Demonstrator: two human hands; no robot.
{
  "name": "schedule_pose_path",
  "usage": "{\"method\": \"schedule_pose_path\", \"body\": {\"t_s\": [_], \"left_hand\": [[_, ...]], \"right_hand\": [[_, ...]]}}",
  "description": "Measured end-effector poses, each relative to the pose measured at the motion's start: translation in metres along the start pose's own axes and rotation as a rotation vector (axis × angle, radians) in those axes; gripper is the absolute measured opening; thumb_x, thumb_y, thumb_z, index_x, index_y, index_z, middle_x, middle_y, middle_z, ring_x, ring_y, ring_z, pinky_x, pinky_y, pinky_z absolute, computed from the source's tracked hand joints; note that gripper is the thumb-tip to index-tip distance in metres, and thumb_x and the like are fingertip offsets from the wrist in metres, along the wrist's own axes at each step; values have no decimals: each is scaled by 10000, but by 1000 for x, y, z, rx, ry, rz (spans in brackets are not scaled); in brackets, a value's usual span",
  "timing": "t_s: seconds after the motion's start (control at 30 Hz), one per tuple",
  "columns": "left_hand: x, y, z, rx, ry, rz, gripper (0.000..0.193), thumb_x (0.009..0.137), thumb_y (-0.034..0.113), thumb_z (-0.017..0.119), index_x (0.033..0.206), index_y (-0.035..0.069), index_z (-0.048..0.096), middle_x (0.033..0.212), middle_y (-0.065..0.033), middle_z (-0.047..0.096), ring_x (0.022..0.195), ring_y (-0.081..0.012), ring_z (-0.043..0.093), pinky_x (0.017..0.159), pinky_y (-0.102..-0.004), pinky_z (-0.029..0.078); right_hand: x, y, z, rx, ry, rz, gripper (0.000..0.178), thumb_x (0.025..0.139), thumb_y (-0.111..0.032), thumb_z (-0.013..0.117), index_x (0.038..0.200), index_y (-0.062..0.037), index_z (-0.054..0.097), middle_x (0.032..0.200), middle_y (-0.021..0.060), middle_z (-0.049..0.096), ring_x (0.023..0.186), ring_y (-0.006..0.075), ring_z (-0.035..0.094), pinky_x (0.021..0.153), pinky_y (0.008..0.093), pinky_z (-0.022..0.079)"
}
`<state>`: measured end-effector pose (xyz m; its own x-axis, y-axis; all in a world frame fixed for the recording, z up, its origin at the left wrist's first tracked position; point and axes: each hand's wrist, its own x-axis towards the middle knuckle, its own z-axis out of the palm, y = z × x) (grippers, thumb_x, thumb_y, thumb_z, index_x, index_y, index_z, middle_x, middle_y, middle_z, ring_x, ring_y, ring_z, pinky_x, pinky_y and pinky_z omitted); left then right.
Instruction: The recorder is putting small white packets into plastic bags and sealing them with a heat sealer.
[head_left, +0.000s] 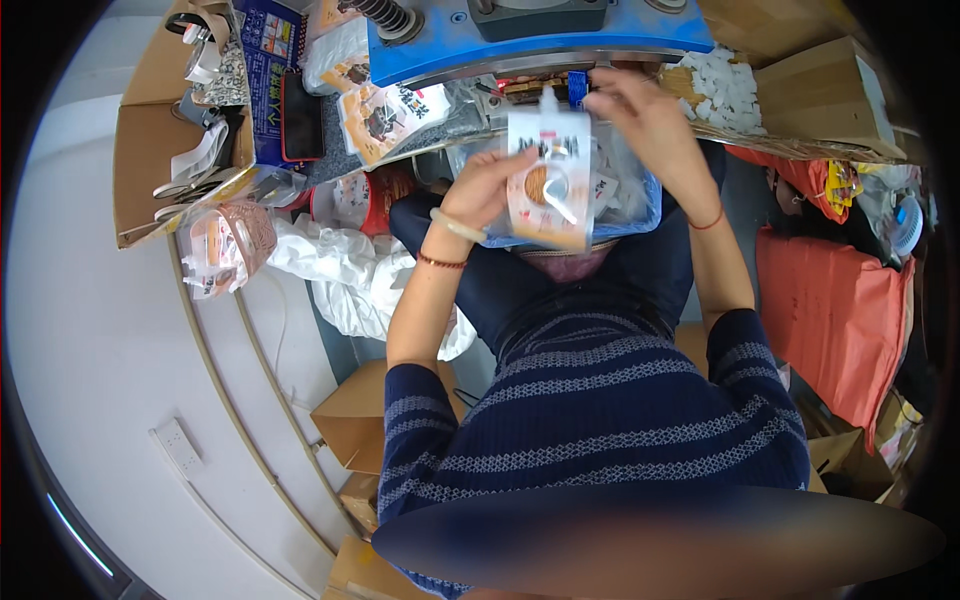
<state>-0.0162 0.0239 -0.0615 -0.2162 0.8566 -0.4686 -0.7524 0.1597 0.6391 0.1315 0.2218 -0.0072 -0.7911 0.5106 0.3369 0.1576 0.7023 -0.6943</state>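
My left hand (484, 192) is closed on a white and orange spout pouch (548, 205), thumb across its front. The pouch stands nearly upright, its pale spout (548, 100) at the top. To the right of the spout, my right hand (645, 120) is raised with its fingers bent and apart. Those fingers are slightly blurred, and nothing shows between them. Just left of the fingertips is a small blue ribbed part (577, 88) under the blue press (540, 52). Below the hands, a blue-rimmed tub (640, 226) on my lap holds clear bags and small white pieces, partly hidden by the pouch.
Flat pouches (395, 115) lie on the bench left of the press, near a dark phone-like slab (302, 118). A cardboard box (140, 165) stands at the far left. White pieces (725, 90) lie at the right beside another box (830, 95). A red sack (830, 330) hangs lower right.
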Motion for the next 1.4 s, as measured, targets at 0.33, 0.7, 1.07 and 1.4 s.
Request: {"method": "schedule_pose_path", "body": {"t_s": [0.33,0.7,1.07,1.4], "left_hand": [[24,1,7,-9,67,110,255,910,165,663,1084,-21,652,1020,-75,688,897,-129,652,821,-274,524],[-20,0,-103,1945,649,823,669,832,173,689,1402,15,375,1433,-189,424,1367,-352,354,1128,-486,251],[-60,20,-29,717,583,741,234,800,-91,632,1021,-55,701,957,-76,716,826,-94,633,753,-222,498],[-47,18,32,704,289,539,162,840,12,675,990,-40,708,829,-49,708,748,-61,613,664,-214,490]], "right_hand": [[-6,98,-29,-576,-25,156,172,892,-168,567,993,-50,640,969,223,642,898,411,618,751,473,495],[10,122,-13,-359,99,148,270,851,-150,641,1098,-55,590,931,205,639,846,389,626,740,435,496],[-39,-3,-32,22,20,32,226,886,-92,643,1109,-57,666,1063,83,658,885,158,632,793,268,489],[-2,-68,-18,267,-31,-260,208,809,-71,713,1006,-9,685,963,96,681,848,216,622,749,300,494]]}}
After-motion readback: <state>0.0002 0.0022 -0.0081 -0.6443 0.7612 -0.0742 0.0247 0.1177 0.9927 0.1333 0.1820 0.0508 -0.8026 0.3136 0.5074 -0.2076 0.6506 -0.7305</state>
